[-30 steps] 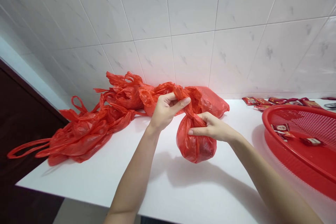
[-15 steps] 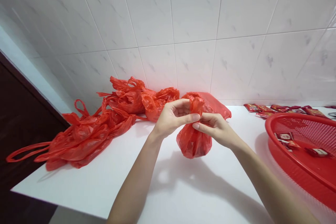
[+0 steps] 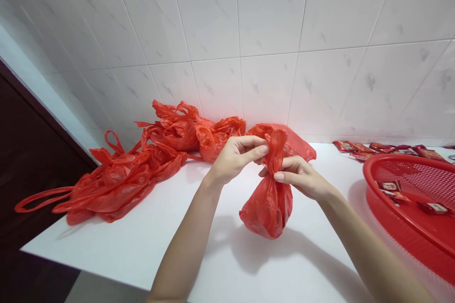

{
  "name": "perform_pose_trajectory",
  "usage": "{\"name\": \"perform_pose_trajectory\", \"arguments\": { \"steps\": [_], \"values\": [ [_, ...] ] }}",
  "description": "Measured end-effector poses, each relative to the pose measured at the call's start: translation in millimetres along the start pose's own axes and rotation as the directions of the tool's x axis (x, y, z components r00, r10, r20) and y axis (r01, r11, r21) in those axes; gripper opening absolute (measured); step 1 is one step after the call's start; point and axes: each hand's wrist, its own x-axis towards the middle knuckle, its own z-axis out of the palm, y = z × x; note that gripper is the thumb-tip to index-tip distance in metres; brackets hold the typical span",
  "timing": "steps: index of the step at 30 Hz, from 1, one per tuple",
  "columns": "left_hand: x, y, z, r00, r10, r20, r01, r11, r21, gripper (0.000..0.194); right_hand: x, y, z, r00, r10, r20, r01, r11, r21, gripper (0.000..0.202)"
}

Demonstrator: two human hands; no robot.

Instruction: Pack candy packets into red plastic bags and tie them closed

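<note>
A red plastic bag (image 3: 267, 209) with a bulging bottom hangs above the white table (image 3: 149, 246), its neck gathered and twisted. My right hand (image 3: 302, 177) pinches that neck between thumb and fingers. Higher up, my left hand (image 3: 240, 157) has its thumb and fingers closed at the left edge of the bag's top. What fills the bag cannot be made out through the plastic. Behind my hands, a flat red plastic bag (image 3: 302, 146) lies against the wall.
At the left lies a heap of filled red plastic bags (image 3: 121, 180). A red mesh basket (image 3: 394, 227) on the right holds a few small wrapped packets (image 3: 432, 208). Several red packets (image 3: 380, 147) lie behind it along the tiled wall (image 3: 266, 23).
The bag has come lower and its neck shows longer and more twisted. My left hand has shifted from round the neck to the top's edge; my right still grips the neck.
</note>
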Motion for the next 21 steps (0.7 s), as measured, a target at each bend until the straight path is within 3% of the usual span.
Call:
{"name": "perform_pose_trajectory", "arguments": {
  "steps": [7, 13, 21],
  "values": [
    [-3, 4, -0.8, 1.0, 0.016, 0.018, -0.016, 0.999, -0.037, 0.018, 0, -2, 1, 1.0, 0.001, 0.016, -0.002, 0.998, 0.06, 0.023],
    [-6, 2, 3.9, 0.988, -0.026, 0.149, 0.02, 0.999, 0.041, 0.02, 0, -2, -1, 0.999, -0.023, 0.039, 0.019, 0.994, 0.105, 0.025],
    [-5, 2, 10.1, 0.998, 0.065, -0.023, -0.063, 0.996, 0.068, 0.021, 2, 2, -2, 1.0, -0.003, 0.028, -0.001, 0.99, 0.142, 0.025]
  ]
}}
